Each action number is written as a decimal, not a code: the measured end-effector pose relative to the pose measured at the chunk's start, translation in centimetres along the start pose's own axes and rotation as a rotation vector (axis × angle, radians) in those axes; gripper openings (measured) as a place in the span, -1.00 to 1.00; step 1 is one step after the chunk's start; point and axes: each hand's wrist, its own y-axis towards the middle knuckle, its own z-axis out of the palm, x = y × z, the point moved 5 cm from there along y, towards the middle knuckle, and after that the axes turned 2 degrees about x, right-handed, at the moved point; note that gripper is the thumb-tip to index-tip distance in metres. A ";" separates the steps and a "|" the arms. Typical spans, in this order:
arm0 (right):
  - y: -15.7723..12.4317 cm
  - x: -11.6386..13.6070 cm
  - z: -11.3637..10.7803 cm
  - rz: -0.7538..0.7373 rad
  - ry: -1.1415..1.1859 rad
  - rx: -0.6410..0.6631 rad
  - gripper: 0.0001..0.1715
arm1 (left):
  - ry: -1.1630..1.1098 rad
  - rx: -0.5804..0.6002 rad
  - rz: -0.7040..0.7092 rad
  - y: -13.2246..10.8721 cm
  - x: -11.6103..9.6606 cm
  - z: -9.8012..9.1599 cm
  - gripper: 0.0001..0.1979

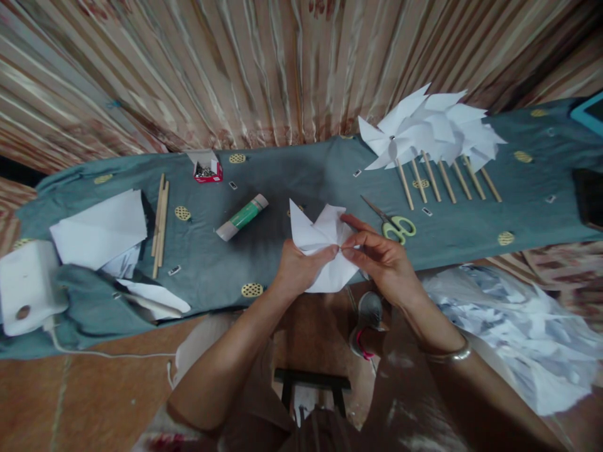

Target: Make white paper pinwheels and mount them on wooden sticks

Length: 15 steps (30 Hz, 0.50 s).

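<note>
A white paper pinwheel [325, 233] is held up over the front edge of the cloth-covered table. My left hand [301, 267] grips it from the left, its thumb lying across the paper near the centre. At that same centre, the fingertips of my right hand [377, 257] pinch together; whether a pin sits between them is too small to tell. Some of the folded blades stand up above my fingers. Just beyond my right hand lie scissors [396, 227] with green handles. A green-and-white glue tube [242, 218] rests to the left of the pinwheel.
Finished pinwheels on sticks [433, 132] lie overlapped at the back right. A small red box of metal pins [207, 171] stands open at the back left. Nearby are wooden sticks [160, 226], paper sheets [101, 229] and a white device [31, 289]. A bag of paper [513, 333] sits right.
</note>
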 end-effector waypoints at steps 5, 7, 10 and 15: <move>0.0 -0.3 -0.1 0.004 0.015 0.000 -0.83 | 0.020 0.021 0.013 0.1 0.2 0.0 -0.70; 0.0 -0.4 -0.1 0.008 0.011 -0.002 -0.82 | 0.032 0.030 0.019 0.1 0.3 0.0 -0.70; 0.0 -0.4 -0.1 0.005 0.015 0.002 -0.82 | 0.045 0.031 0.017 0.2 0.4 -0.1 -0.71; 0.0 -0.6 0.0 0.028 0.035 0.007 -0.81 | 0.036 0.032 0.026 0.2 0.4 -0.2 -0.71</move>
